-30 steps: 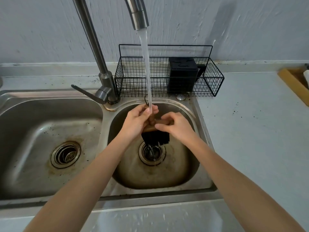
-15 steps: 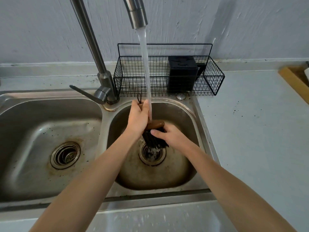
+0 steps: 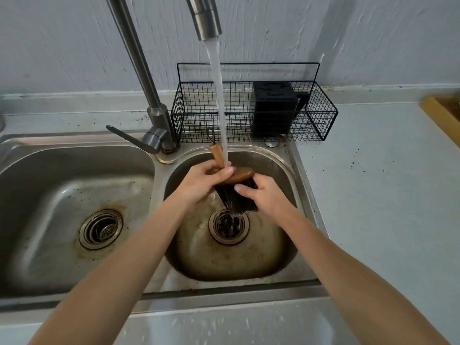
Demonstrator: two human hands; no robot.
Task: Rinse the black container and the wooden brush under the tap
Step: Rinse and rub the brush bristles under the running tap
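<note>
The wooden brush [image 3: 241, 176] with black bristles hangs over the right sink basin [image 3: 281, 168], under the running water from the tap [image 3: 207, 19]. My left hand [image 3: 201, 184] grips its wooden handle, whose end with a wire loop sticks up toward the wall. My right hand [image 3: 267, 197] presses its fingers into the bristles from the right. The black container [image 3: 272, 108] stands in the wire basket [image 3: 321, 120] behind the sink, untouched.
The left sink basin [image 3: 62, 195] lies beside the right one, with the tap lever [image 3: 129, 139] between them. Grey countertop [image 3: 385, 195] stretches to the right, speckled with dark crumbs. A wooden tray edge [image 3: 440, 118] shows at far right.
The brush has been turned: its handle now points up toward the wall and the wooden back shows. My right hand has shifted from the handle to the bristles.
</note>
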